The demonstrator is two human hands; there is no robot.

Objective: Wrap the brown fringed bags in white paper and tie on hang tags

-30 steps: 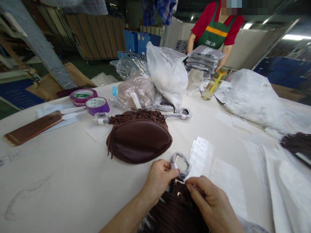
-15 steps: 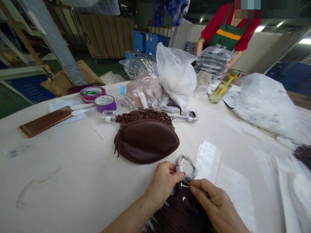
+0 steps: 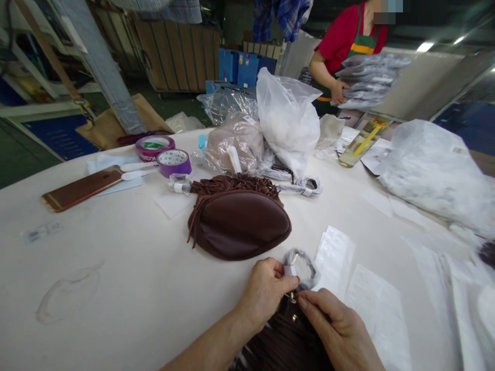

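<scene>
My left hand pinches a coiled strap wrapped in clear plastic, with a white band round it. Just below, my right hand has thumb and finger closed at a small gold-coloured metal clasp on the strap's end. Both hands are over a dark brown fringed bag, partly hidden by my arms and cut off by the lower edge. Beyond them a second brown bag lies with its smooth oval base facing me and its fringe behind.
On the white table lie purple tape rolls, a phone, white paper pieces, a plastic-wrapped bag, stuffed plastic bags and a bottle of yellowish liquid. Across the table a person in an apron holds a stack of wrapped items.
The view has shifted slightly. My right fingertips have moved a little closer to the clasp, which shows more clearly. The co-worker has lifted the wrapped stack and moved it to the right.
</scene>
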